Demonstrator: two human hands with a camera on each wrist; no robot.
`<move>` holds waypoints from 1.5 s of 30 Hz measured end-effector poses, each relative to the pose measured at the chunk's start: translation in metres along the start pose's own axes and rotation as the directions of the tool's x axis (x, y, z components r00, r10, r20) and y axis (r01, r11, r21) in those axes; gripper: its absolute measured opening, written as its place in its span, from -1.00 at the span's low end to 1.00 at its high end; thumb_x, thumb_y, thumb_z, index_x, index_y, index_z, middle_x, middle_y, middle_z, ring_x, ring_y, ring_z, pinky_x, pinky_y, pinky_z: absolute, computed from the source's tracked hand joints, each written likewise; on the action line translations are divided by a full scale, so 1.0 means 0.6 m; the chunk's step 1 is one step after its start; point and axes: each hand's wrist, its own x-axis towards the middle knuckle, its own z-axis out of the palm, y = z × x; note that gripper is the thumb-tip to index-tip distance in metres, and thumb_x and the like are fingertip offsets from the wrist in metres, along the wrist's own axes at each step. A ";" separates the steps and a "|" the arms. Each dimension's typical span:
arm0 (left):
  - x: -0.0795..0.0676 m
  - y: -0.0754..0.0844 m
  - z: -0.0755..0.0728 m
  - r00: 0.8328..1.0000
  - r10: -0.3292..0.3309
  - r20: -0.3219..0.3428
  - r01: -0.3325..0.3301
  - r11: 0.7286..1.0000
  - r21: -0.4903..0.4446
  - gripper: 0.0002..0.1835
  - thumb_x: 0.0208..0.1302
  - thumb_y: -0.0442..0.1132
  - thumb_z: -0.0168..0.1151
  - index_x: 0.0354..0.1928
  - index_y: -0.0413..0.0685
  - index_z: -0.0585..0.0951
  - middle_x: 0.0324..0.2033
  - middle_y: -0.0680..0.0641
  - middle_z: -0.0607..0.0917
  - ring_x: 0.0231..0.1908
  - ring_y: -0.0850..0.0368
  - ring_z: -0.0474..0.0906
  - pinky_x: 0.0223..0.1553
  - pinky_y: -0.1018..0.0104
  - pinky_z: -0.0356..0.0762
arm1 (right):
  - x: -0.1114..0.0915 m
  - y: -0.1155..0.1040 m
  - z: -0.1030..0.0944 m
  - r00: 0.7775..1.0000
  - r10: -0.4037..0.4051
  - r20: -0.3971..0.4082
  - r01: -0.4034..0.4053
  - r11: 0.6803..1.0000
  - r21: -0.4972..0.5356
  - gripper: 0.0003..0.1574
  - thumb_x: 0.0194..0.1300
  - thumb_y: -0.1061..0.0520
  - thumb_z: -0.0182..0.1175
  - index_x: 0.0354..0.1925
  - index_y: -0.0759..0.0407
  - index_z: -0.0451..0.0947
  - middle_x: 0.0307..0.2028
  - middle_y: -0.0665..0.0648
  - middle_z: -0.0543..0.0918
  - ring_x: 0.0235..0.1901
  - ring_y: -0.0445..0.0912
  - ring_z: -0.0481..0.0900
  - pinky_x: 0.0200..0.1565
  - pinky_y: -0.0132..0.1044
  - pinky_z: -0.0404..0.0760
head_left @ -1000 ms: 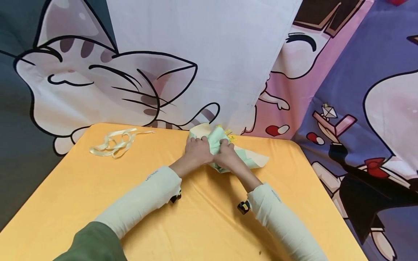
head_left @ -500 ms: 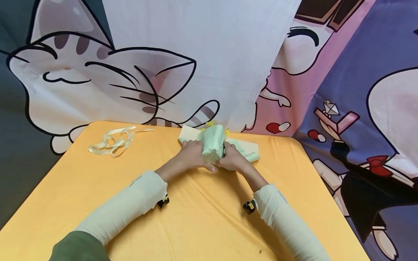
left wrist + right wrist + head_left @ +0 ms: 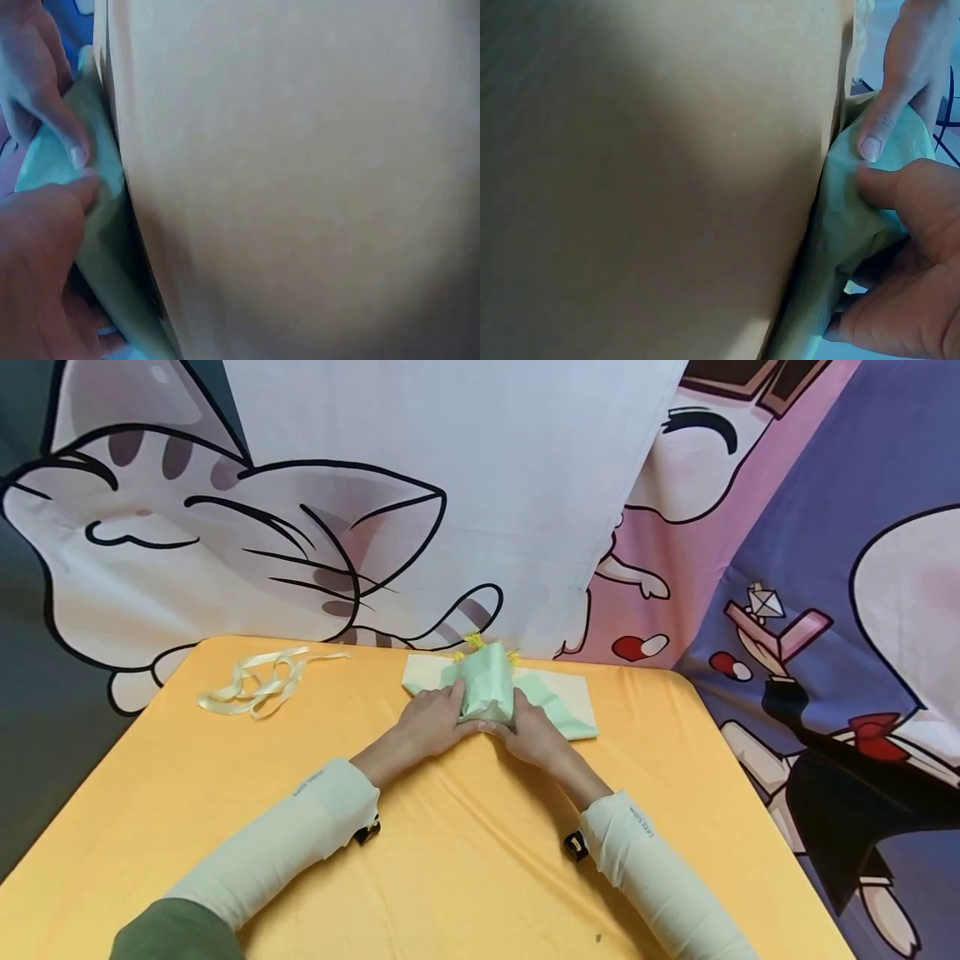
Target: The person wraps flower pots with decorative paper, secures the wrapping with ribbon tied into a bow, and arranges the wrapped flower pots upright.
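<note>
Paper bundle (image 3: 487,681) lies at twelve o'clock on our worktop (image 3: 465,877); fingers (image 3: 456,693) of our left hand (image 3: 433,722) and right hand (image 3: 536,733) grip its nine and three o'clock sides, thumbs (image 3: 468,727) now meeting at six, seemingly steadying it.

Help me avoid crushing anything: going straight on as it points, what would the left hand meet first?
Most likely the pale green, folded paper wrapping, which the left hand grips at its side; depth behind it is unclear.

This looks like a staged corner, exact rm. type unclear: printed cartoon backdrop (image 3: 525,510) is close behind & R of yellow worktop (image 3: 465,877).
</note>
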 end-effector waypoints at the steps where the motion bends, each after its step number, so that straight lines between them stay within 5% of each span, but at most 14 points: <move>1: -0.003 0.004 -0.002 1.000 -0.012 0.010 0.011 0.999 0.041 -0.27 0.67 0.45 0.08 0.10 -0.18 0.38 -0.12 -0.20 0.74 -0.08 -0.23 0.76 0.04 -0.14 0.61 | -0.002 0.000 0.000 1.000 0.001 0.001 -0.001 1.000 0.010 0.20 0.70 -0.27 0.25 0.76 0.45 -0.05 0.50 0.60 0.53 0.51 0.42 0.55 0.49 0.29 0.59; 3: -0.010 0.018 -0.017 0.998 -0.042 0.048 0.037 0.994 0.103 -0.26 0.72 0.40 0.03 0.25 -0.25 0.41 0.09 -0.28 0.77 0.20 -0.33 0.73 0.35 -0.18 0.56 | -0.004 -0.002 0.000 1.000 0.011 0.002 -0.011 1.000 -0.014 0.19 0.72 -0.30 0.20 0.78 0.41 -0.05 0.56 0.56 0.47 0.55 0.47 0.48 0.53 0.35 0.53; 5: -0.012 0.016 -0.016 0.998 -0.031 0.050 0.021 0.983 0.183 -0.18 0.76 0.39 -0.07 0.40 -0.32 0.40 0.31 -0.35 0.73 0.57 -0.38 0.47 0.70 -0.19 0.24 | -0.006 -0.001 0.001 1.000 0.022 -0.004 -0.022 0.998 -0.057 0.19 0.72 -0.35 0.16 0.79 0.40 -0.04 0.60 0.54 0.43 0.56 0.53 0.42 0.55 0.40 0.48; 9: -0.014 0.017 -0.024 0.997 0.075 0.005 -0.073 0.953 0.294 -0.13 0.78 0.33 -0.03 0.48 -0.47 0.44 0.41 -0.45 0.68 0.80 -0.31 0.07 0.87 -0.08 -0.19 | -0.011 -0.007 0.002 0.998 0.052 -0.031 -0.057 0.979 -0.195 0.16 0.75 -0.40 0.08 0.75 0.42 0.02 0.59 0.51 0.45 0.49 0.55 0.46 0.46 0.49 0.53; 13: -0.012 0.020 -0.043 0.980 0.198 0.030 -0.194 0.903 0.385 -0.17 0.76 0.24 0.10 0.43 -0.55 0.51 0.40 -0.43 0.69 0.69 -0.23 0.36 0.81 0.01 0.12 | -0.016 -0.014 -0.001 0.998 0.047 -0.036 -0.056 0.944 -0.327 0.04 0.79 -0.34 0.05 0.68 0.46 0.13 0.50 0.52 0.53 0.49 0.48 0.50 0.53 0.37 0.52; 18: -0.012 0.017 -0.052 0.961 0.272 0.047 -0.248 0.774 0.583 -0.17 0.73 0.36 0.05 0.31 -0.41 0.65 0.17 -0.26 0.82 0.26 -0.12 0.73 0.45 0.07 0.61 | 0.023 0.053 0.029 1.000 0.020 -0.023 -0.027 0.945 -0.327 0.08 0.71 -0.48 0.06 0.58 0.40 0.25 0.33 0.46 0.61 0.38 0.35 0.63 0.35 0.28 0.68; 23: -0.013 0.028 -0.064 0.972 0.231 0.036 -0.181 0.645 0.743 -0.02 0.64 0.57 -0.09 0.31 -0.27 0.69 0.05 -0.15 0.85 0.06 -0.06 0.65 0.24 0.10 0.56 | 0.038 0.068 0.038 1.000 0.006 -0.013 -0.010 0.935 -0.354 0.10 0.71 -0.53 -0.02 0.57 0.39 0.24 0.25 0.38 0.63 0.25 0.29 0.72 0.16 0.24 0.77; 26: -0.013 0.035 -0.066 0.985 0.166 0.051 -0.143 0.608 0.781 0.08 0.61 0.64 -0.19 0.41 -0.27 0.65 0.04 -0.16 0.88 0.06 -0.08 0.66 0.22 0.07 0.52 | 0.023 0.036 0.023 1.000 0.004 -0.007 -0.007 0.937 -0.348 0.08 0.75 -0.46 -0.01 0.60 0.44 0.20 0.29 0.45 0.63 0.25 0.33 0.73 0.15 0.25 0.78; 29: -0.014 0.037 -0.064 0.993 0.114 0.040 -0.105 0.643 0.759 0.08 0.59 0.64 -0.14 0.47 -0.25 0.64 -0.02 -0.15 0.90 0.00 -0.04 0.73 0.13 0.12 0.61 | 0.010 0.005 0.013 0.999 0.037 0.003 -0.034 0.946 -0.321 0.09 0.79 -0.36 0.02 0.71 0.47 0.05 0.45 0.55 0.55 0.34 0.40 0.69 0.25 0.29 0.76; 32: -0.014 0.035 -0.059 0.996 0.092 0.007 -0.071 0.717 0.693 0.02 0.58 0.61 0.00 0.47 -0.21 0.65 -0.15 -0.14 0.90 -0.19 0.04 0.79 -0.14 0.21 0.74 | -0.008 -0.025 0.000 0.996 0.084 0.026 -0.072 0.952 -0.297 0.14 0.81 -0.27 0.04 0.79 0.47 -0.17 0.61 0.59 0.38 0.49 0.42 0.58 0.42 0.30 0.66; 35: -0.013 0.031 -0.054 0.995 0.091 -0.028 -0.053 0.777 0.627 -0.04 0.54 0.59 0.11 0.38 -0.20 0.70 -0.24 -0.15 0.89 -0.35 0.03 0.80 -0.35 0.20 0.76 | -0.014 -0.028 0.001 0.997 0.078 0.025 -0.067 0.950 -0.304 0.12 0.83 -0.25 0.00 0.78 0.49 -0.19 0.61 0.61 0.36 0.50 0.42 0.57 0.45 0.29 0.65; 41: -0.011 0.024 -0.044 0.995 0.091 0.032 -0.096 0.891 0.444 -0.25 0.67 0.39 0.11 0.01 -0.26 0.76 -0.13 -0.21 0.86 0.02 -0.15 0.73 0.24 0.01 0.68 | -0.016 -0.024 0.001 0.999 0.051 0.014 -0.045 0.960 -0.278 0.09 0.83 -0.20 0.04 0.76 0.53 -0.13 0.57 0.65 0.37 0.46 0.45 0.58 0.44 0.31 0.65; 45: -0.006 0.010 -0.018 0.999 0.044 0.031 -0.050 0.974 0.222 -0.14 0.72 0.29 0.07 0.42 -0.53 0.50 0.16 -0.41 0.75 0.00 -0.27 0.80 0.06 -0.10 0.82 | -0.005 -0.004 0.006 0.999 0.030 0.013 -0.026 0.969 -0.245 0.13 0.81 -0.26 0.05 0.77 0.49 -0.13 0.58 0.62 0.37 0.46 0.45 0.58 0.44 0.31 0.64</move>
